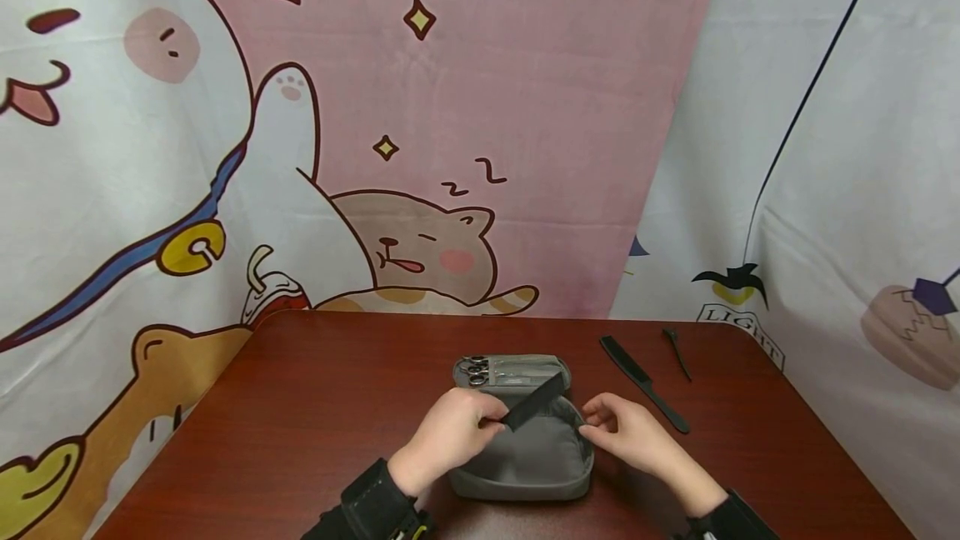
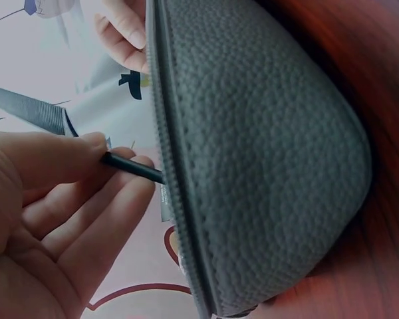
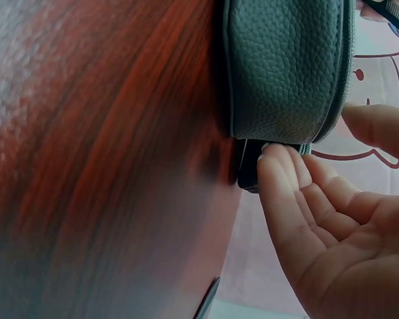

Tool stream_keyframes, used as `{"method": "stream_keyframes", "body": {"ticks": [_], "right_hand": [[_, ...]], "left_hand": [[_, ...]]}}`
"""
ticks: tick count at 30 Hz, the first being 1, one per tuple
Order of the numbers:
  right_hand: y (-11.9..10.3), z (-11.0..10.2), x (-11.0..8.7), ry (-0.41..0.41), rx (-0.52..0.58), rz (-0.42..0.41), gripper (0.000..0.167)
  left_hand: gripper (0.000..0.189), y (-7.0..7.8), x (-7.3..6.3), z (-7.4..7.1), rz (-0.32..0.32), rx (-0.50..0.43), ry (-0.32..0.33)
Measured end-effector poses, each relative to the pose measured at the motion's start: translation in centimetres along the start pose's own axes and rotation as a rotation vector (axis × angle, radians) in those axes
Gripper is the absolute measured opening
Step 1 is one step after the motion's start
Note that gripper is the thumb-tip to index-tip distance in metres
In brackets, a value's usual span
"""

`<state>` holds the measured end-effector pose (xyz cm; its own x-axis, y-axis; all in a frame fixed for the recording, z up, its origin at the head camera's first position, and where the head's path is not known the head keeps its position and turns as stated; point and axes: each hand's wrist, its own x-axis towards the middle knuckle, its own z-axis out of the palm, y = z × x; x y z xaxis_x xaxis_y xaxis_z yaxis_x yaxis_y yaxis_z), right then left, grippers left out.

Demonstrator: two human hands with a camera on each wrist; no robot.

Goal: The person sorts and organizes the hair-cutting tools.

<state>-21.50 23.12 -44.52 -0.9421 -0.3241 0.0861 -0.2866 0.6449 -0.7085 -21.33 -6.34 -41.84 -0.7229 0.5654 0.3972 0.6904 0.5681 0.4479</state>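
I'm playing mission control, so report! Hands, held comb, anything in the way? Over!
Left hand pinching comb; right hand at grey case's right rim. Comb tilted over open case. Second comb off to the right, not in the way.

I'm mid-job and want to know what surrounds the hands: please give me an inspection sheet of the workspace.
Surface: red-brown table with a wood-grain look.
Job's things: grey case, open on the table; scissors in its far part; thin-handled comb, held over the case.
Clutter: second comb and a slim dark item, type unclear, both on the table to the right.
Left grip: bare hand, pinching the thin-handled comb.
Right grip: bare hand at the case's right rim; whether it grasps the rim, cannot tell.
Cables: nothing seen; the long black line at right looks printed.
Surroundings: cartoon-printed cloth behind the table.
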Motion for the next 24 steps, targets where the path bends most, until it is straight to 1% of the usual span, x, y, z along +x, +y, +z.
{"method": "stream_keyframes", "body": {"ticks": [4,8,11,17,22,24], "right_hand": [[0.3,0.0,0.0,-0.028,0.032,0.005,0.027],[0.5,0.1,0.1,-0.061,0.102,0.025,0.023],[0.6,0.2,0.2,-0.074,0.141,0.025,0.020],[0.8,0.2,0.3,-0.081,0.165,0.036,0.016],[0.8,0.1,0.3,-0.085,0.192,0.057,0.016],[0.8,0.1,0.2,-0.086,0.197,0.060,0.016]], "left_hand": [[0.012,0.0,0.1,0.2,0.015,0.059,-0.042],[0.012,0.1,0.1,0.5,0.040,0.113,-0.071],[0.013,0.1,0.1,0.7,0.055,0.152,-0.098],[0.015,0.0,0.0,1.2,0.057,0.228,-0.155],[0.016,-0.1,0.1,1.5,0.050,0.300,-0.175],[0.017,-0.2,0.2,1.6,0.043,0.314,-0.184]]}}
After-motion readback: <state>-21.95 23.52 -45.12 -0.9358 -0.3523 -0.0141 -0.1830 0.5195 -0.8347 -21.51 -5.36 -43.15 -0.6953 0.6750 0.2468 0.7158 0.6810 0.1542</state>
